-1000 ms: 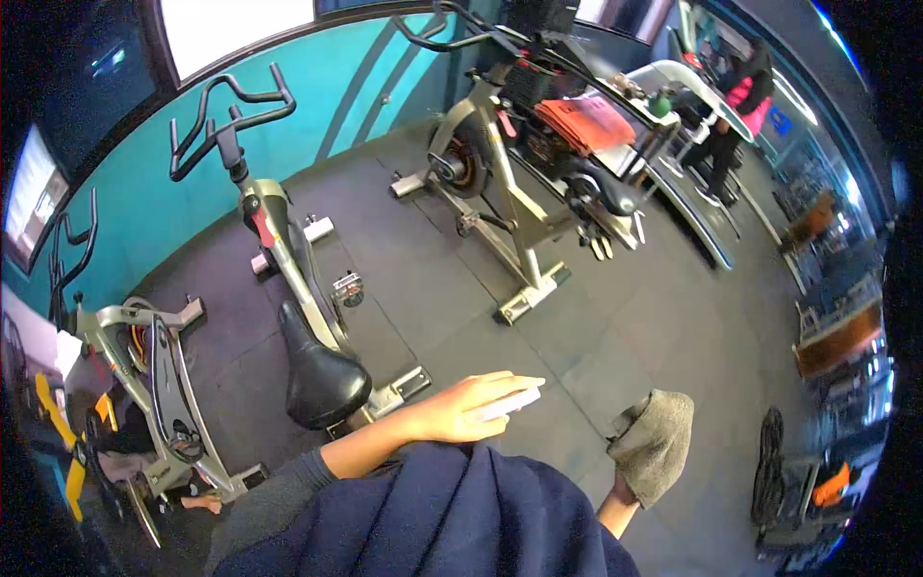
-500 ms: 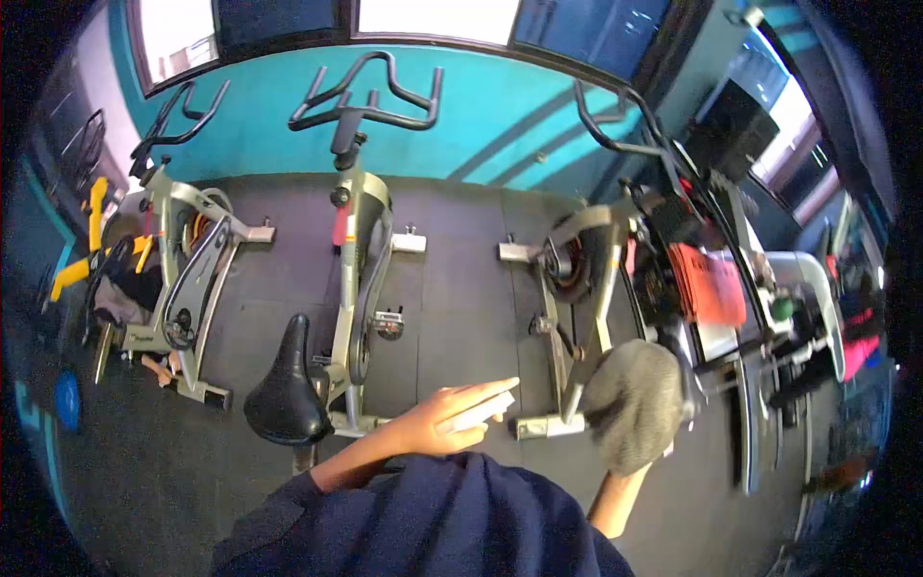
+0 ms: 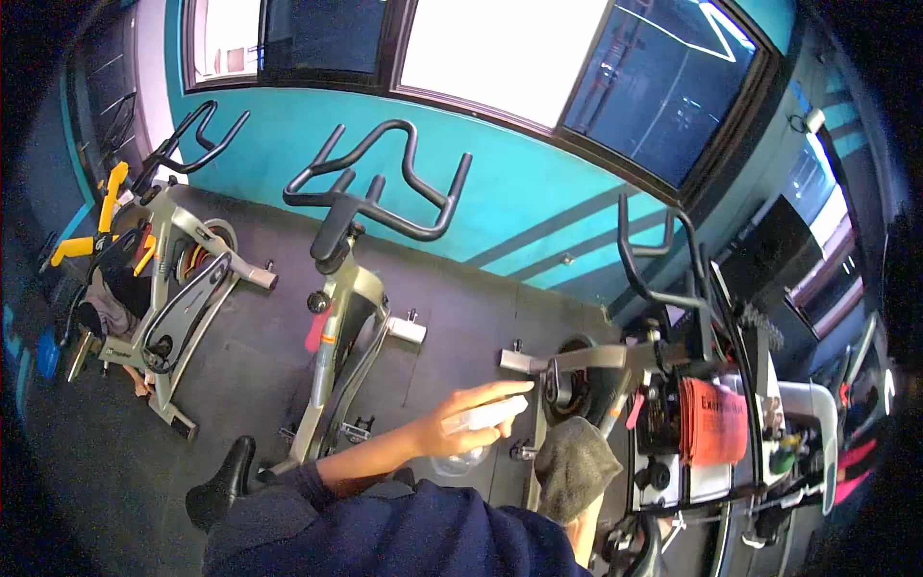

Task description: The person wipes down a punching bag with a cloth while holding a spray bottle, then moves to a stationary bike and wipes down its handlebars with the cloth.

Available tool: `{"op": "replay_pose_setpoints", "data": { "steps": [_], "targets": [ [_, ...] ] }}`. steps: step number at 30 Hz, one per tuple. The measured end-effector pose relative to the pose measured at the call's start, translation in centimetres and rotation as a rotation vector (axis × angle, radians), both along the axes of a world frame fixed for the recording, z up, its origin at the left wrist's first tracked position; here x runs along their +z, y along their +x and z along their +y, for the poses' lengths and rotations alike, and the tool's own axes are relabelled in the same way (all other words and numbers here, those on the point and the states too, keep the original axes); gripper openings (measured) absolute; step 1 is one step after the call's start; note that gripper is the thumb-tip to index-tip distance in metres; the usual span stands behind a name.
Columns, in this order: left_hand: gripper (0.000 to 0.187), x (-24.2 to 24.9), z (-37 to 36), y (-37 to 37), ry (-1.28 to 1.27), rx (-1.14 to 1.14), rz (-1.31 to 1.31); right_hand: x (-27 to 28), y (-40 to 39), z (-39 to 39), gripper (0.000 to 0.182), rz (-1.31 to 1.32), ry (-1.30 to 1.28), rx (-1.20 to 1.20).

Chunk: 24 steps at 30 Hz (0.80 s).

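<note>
My left hand [image 3: 460, 421] is closed round a spray bottle with a white trigger head [image 3: 496, 413]. Below the fingers, part of the bottle's clear body [image 3: 460, 463] shows. A grey cloth [image 3: 577, 468] covers most of my right hand [image 3: 580, 525], which holds it up a little to the right of the bottle; its fingers are hidden. Just beyond the cloth is the right-hand exercise bike [image 3: 615, 361]. In front of my left forearm stands the middle exercise bike [image 3: 332, 370], its black saddle [image 3: 221, 486] beside my left sleeve.
Another exercise bike [image 3: 178, 279] stands at the left, near a yellow-framed machine [image 3: 104, 226]. On the right, a rack [image 3: 685, 502] carries a hanging orange towel-like cloth [image 3: 711, 423]. A teal wall [image 3: 519, 183] with windows runs behind the bikes, over a dark floor [image 3: 255, 356].
My view has tilted up and turned, showing more of the windows. The grey cloth has come closer to my left hand, and the bottle's clear body now shows.
</note>
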<state>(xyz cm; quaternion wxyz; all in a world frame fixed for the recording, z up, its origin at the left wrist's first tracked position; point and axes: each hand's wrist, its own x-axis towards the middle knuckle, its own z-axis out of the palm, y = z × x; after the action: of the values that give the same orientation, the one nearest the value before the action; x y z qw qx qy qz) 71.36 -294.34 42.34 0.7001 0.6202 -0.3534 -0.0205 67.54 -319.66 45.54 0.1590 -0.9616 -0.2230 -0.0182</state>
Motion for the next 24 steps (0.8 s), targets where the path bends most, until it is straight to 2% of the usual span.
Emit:
{"op": "replay_pose_setpoints", "data": {
  "steps": [3, 6, 8, 10, 12, 13, 16, 17, 18, 20, 21, 23, 24],
  "targets": [
    [0.058, 2.4, -0.5, 3.7, -0.151, -0.033, 0.058, -2.7, 5.3, 1.7, 0.045, 0.008, 0.11, 0.028],
    [0.06, 3.8, -0.7, 6.2, -0.187, 0.037, 0.061, -5.6, 9.6, 4.0, 0.044, 0.085, 0.222, 0.031],
    [0.062, 3.4, -0.5, 8.0, -0.297, 0.141, 0.102, -7.5, 12.5, 5.6, 0.044, 0.166, 0.292, 0.043],
    [0.064, 2.2, 0.3, 9.7, -0.23, 0.231, 0.174, -9.2, 15.3, 7.1, 0.044, 0.276, 0.362, 0.053],
    [0.069, 0.2, 0.8, 12.0, 0.051, 0.409, -0.093, -10.9, 18.1, 8.9, 0.043, 0.396, 0.429, 0.068],
    [0.077, 1.2, 1.5, 11.9, 0.159, 0.468, -0.086, -11.8, 19.6, 9.7, 0.043, 0.458, 0.456, 0.074],
    [0.082, -1.1, 2.6, 14.6, 0.037, 0.54, -0.066, -13.8, 24.1, 11.9, 0.043, 0.633, 0.518, 0.088],
    [0.084, -0.9, 3.3, 15.2, 0.104, 0.621, -0.009, -14.1, 25.5, 12.6, 0.043, 0.686, 0.53, 0.09],
    [0.082, -1.2, 3.8, 15.8, 0.134, 0.728, 0.009, -13.9, 26.9, 13.2, 0.044, 0.752, 0.534, 0.087],
    [0.069, -2.5, 5.0, 17.3, -0.001, 0.765, 0.068, -14.4, 30.4, 14.4, 0.044, 0.852, 0.541, 0.092],
    [0.06, -1.6, 5.3, 17.4, -0.015, 0.787, 0.153, -15.2, 32.1, 14.9, 0.044, 0.885, 0.544, 0.106],
    [0.059, -2.6, 6.6, 18.6, -0.014, 0.875, 0.08, -25.3, 38.3, 15.9, 0.044, 0.931, 0.63, 0.203],
    [0.058, -3.0, 7.1, 19.1, -0.013, 0.931, 0.009, -23.1, 39.0, 16.2, 0.044, 0.862, 0.501, 0.278]
  ]
}}
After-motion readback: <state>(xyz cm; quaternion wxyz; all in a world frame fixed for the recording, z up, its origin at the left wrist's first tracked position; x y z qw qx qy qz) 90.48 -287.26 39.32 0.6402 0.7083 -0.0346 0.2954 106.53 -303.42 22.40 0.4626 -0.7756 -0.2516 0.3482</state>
